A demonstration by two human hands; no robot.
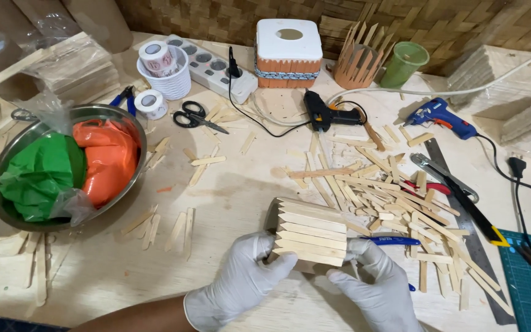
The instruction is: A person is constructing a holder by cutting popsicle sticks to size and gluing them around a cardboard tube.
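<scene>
The stick box (310, 235) sits between both gloved hands. The left hand (244, 280) clasps its seven o'clock corner; the right hand (381, 284) grips at four o'clock, seemingly alongside a blue tool (394, 241).

Bright, even light falls from above and slightly behind, casting soft shadows toward the viewer beneath the steel bowl (7, 209) and the gloved hands, with mild glare on the bowl's rim, sharp focus throughout, and wide-angle bending at the edges.

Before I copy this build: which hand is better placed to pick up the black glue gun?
Probably the right hand: the black glue gun lies up and right of the stick box, and the left hand grips more of the box.
</scene>
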